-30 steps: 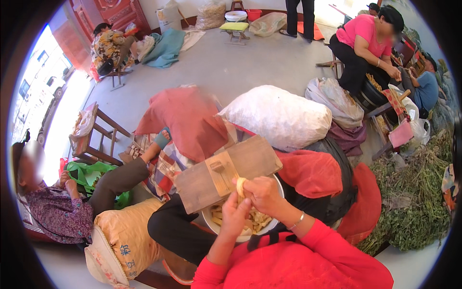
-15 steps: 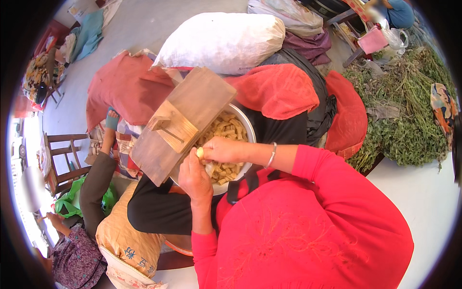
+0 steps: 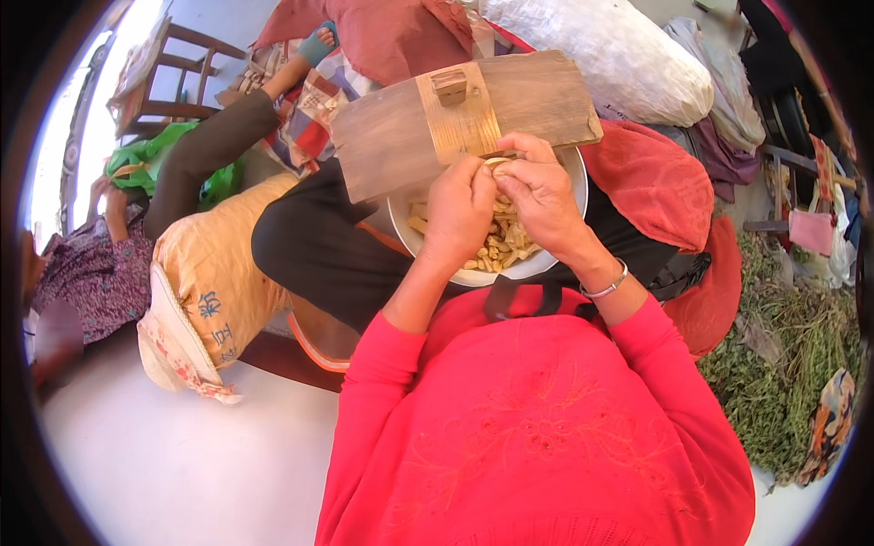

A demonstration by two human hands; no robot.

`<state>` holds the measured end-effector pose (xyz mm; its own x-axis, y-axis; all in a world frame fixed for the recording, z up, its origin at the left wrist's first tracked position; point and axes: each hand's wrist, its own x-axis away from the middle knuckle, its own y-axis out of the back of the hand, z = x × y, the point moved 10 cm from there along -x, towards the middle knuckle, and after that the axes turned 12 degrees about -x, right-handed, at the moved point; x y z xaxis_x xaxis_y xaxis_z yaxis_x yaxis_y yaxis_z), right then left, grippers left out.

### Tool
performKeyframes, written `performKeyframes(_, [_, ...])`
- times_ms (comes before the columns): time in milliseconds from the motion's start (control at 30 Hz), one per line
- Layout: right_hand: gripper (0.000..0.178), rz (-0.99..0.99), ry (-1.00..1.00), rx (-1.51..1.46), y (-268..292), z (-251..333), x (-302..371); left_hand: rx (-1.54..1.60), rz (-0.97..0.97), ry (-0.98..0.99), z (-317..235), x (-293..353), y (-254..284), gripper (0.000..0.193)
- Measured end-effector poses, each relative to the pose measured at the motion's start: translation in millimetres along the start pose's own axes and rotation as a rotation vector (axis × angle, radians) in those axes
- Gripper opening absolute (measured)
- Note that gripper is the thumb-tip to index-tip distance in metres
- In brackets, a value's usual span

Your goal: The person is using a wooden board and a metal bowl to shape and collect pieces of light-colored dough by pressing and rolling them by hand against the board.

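Observation:
My left hand (image 3: 460,205) and my right hand (image 3: 546,196) meet above a white bowl (image 3: 401,225). Between their fingertips is a small, curved, pale yellow piece (image 3: 496,162), mostly covered by the fingers. Both hands are closed in a pinch on it. Many yellowish-brown cut chunks (image 3: 510,244) lie in the bowl below. A brown wooden board (image 3: 382,136) spans the bowl's far side, just beyond my fingers. Across its middle runs a lighter wooden strip carrying a small raised block (image 3: 449,86).
A yellow sack (image 3: 218,246) stands to my left, near a seated person in patterned clothing (image 3: 96,268). Red cloth (image 3: 651,182) and a large white sack (image 3: 610,55) are beyond the bowl. Cut green plants (image 3: 774,364) are heaped at right; a wooden chair (image 3: 177,91) stands far left.
The view has turned, shifting the surroundings across the picture. My left fingers, stretched upward before, are now bent into a pinch against my right hand, around the pale yellow piece.

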<state>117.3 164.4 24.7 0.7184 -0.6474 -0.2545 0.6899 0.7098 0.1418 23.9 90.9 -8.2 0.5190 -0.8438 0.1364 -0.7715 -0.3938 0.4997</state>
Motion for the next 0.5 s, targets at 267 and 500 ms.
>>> performKeyframes(267, [0.004,-0.202,-0.101,-0.140,25.6,2.5,-13.4,0.986,0.316,0.485,35.1,62.6,-57.4,0.029])
performKeyframes(500, [0.028,-0.289,-0.341,-0.811,39.2,-41.1,-18.2,-0.082,-0.071,-0.145,7.5,39.7,15.5,0.010])
